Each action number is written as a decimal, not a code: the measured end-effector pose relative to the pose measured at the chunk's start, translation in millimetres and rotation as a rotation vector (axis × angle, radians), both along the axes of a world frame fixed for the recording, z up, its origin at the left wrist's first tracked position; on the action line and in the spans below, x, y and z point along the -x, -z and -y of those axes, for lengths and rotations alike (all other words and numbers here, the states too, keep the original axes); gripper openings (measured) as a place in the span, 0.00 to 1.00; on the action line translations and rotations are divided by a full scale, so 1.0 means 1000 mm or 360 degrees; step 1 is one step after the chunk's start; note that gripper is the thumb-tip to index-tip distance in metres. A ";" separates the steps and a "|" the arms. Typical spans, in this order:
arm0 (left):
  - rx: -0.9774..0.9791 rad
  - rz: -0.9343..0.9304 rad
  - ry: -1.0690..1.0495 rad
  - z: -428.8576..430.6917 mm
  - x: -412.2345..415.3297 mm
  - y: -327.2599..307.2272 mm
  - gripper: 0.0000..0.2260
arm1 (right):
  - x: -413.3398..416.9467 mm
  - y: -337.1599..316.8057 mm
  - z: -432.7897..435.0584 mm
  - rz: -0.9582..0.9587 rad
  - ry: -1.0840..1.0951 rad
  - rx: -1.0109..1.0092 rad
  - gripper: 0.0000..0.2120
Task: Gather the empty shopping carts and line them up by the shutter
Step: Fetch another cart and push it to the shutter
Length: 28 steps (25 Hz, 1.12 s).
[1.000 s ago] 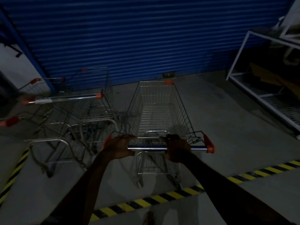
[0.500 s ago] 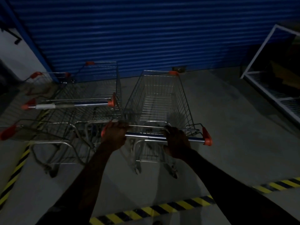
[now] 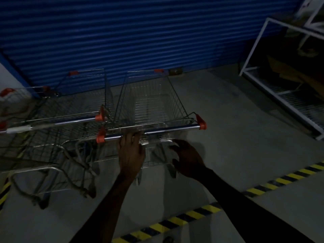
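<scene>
An empty wire shopping cart stands nose-first at the blue roller shutter. Its chrome handle has orange end caps. My left hand lies on the middle of that handle with the fingers stretched over the bar. My right hand hovers just below and behind the handle, fingers spread, touching nothing. A second empty cart stands close beside the first on its left, also facing the shutter. A third cart shows partly at the far left edge.
A white metal rack with cardboard on its shelves stands at the right. Yellow-and-black floor tape runs across the concrete behind the carts and down the left edge. A small lock plate sits at the shutter's foot.
The cart has rolled forward to the shutter, level with the second cart. My right hand has come off the handle, and my left hand has slid toward the middle and loosened.
</scene>
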<state>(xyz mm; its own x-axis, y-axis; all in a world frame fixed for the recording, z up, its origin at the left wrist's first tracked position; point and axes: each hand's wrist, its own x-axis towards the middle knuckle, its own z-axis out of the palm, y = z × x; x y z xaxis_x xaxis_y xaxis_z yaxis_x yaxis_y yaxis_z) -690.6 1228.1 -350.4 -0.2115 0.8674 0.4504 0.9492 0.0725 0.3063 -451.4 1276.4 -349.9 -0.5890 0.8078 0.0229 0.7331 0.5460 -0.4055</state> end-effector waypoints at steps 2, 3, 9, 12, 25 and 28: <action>-0.0094 0.0122 0.0068 -0.008 -0.027 -0.004 0.26 | -0.024 0.003 0.013 -0.0013 0.0098 0.0102 0.25; -0.0108 0.0153 0.0117 -0.012 -0.041 -0.006 0.26 | -0.039 0.006 0.020 -0.0025 0.0160 0.0146 0.24; 0.0011 0.0238 0.0421 0.001 -0.145 -0.011 0.23 | -0.144 0.001 0.074 -0.0062 0.0490 0.0294 0.19; 0.0114 0.0256 0.0671 0.024 -0.213 -0.011 0.23 | -0.213 -0.015 0.115 -0.0061 0.0733 0.0282 0.19; 0.0298 0.0282 0.1645 0.189 -0.527 -0.030 0.20 | -0.488 -0.044 0.390 -0.0114 0.1703 0.0214 0.21; 0.0327 0.0191 0.1866 0.210 -0.574 -0.037 0.20 | -0.517 -0.050 0.431 -0.0181 0.1893 0.0155 0.21</action>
<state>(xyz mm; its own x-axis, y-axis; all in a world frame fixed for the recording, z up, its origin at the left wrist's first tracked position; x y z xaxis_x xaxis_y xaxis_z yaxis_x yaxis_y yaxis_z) -116.5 1018.3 -313.7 0.7257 0.6133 0.3119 0.4358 -0.7605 0.4814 66.0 845.2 -300.3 0.5294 0.8459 -0.0648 0.7150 -0.4860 -0.5025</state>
